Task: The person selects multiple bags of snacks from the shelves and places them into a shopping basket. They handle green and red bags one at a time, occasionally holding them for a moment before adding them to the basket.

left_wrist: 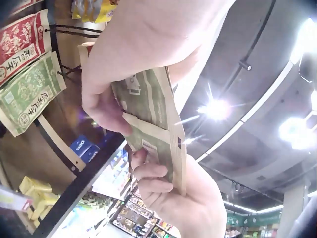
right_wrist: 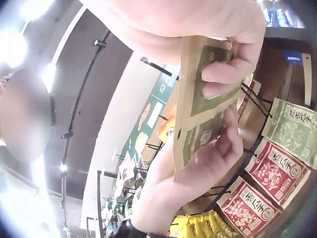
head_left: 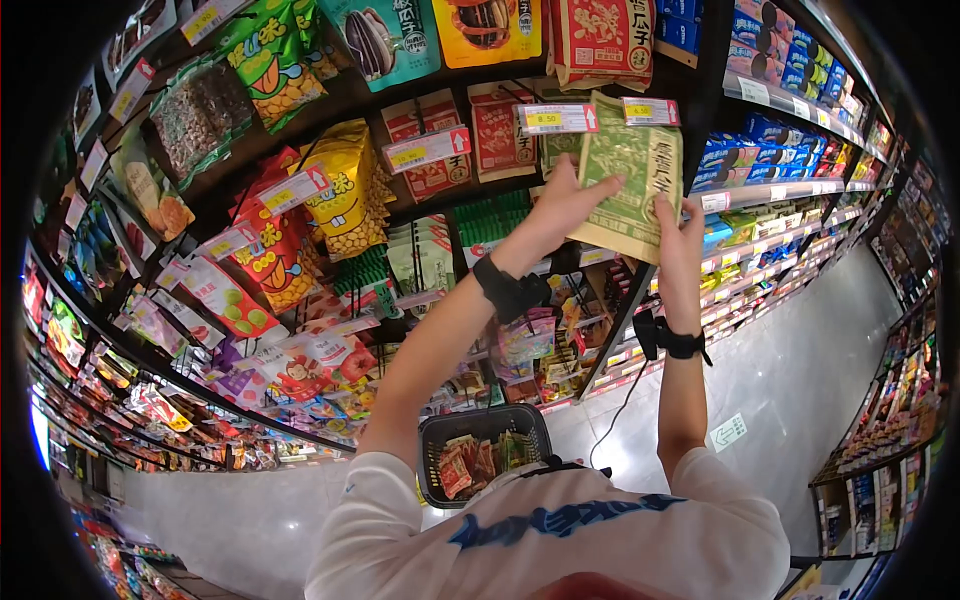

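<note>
Both hands hold a green and tan paper snack packet (head_left: 632, 165), face up in front of the rack in the head view. My left hand (head_left: 572, 205) grips its left edge, thumb over the front. At the right lower edge, my right hand (head_left: 680, 245) pinches it with the thumb on top. The left wrist view shows the back of the packet (left_wrist: 153, 106) with fingers of both hands curled onto it. A similar green packet (right_wrist: 292, 130) hangs beside red packets (right_wrist: 277, 173) in the right wrist view.
A black basket (head_left: 428, 470) with several red and green packets stands below, near the person's body. Bagged snacks such as a yellow bag (head_left: 345, 190) hang on hooks around the hands, with price tags (head_left: 557, 119) jutting out. Blue-packaged goods (head_left: 755, 155) fill shelves at right.
</note>
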